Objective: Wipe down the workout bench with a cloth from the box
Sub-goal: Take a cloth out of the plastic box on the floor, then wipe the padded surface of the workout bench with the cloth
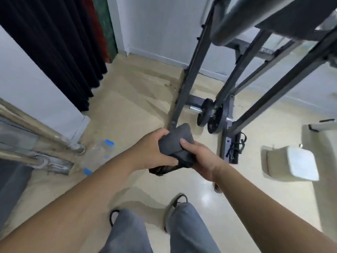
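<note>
A folded dark grey cloth (176, 141) is held in front of me at about waist height, over the floor. My left hand (152, 151) grips its left side with the thumb underneath. My right hand (198, 159) grips its right side, thumb on top. A darker end of the cloth hangs below my hands. The workout bench (242, 22) rises at the upper right: a grey padded surface on a dark metal frame (193, 73). The box is not in view.
Small weight plates (212, 115) hang on the frame's lower bar. Two clear bottles with blue caps (99, 154) lie on the floor at left, beside metal railings. A black curtain (60, 44) hangs at upper left. A white bin (291, 163) stands at right. My sandalled feet are below.
</note>
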